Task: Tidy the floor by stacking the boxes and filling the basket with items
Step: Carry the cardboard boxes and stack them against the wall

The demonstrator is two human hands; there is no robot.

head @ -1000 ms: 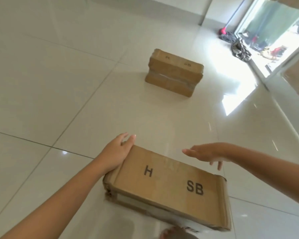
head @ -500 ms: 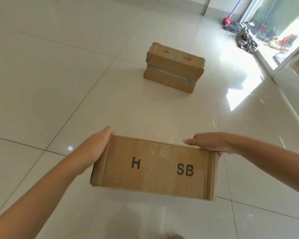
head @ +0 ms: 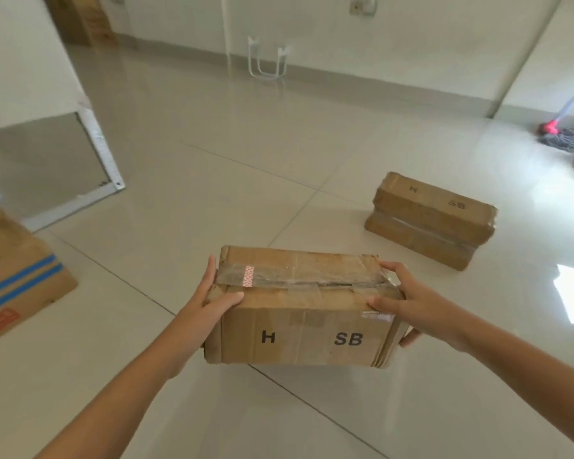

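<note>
— Hands? 
— Left hand grips the carried box at its left end, thumb over the taped top edge; right hand clamps the right end, fingers wrapped under.
— Box position? 
— Held above the tiled floor, "H SB" facing the camera.
— Room around it? 
— Second box rests on the floor ahead right, well apart. Blue-taped carton at left edge.

brown box black letters, blue-striped carton, perhaps red mop

Mop at floor's right edge, white wire stand against far wall, framed mirror panel leaning at left.
</note>
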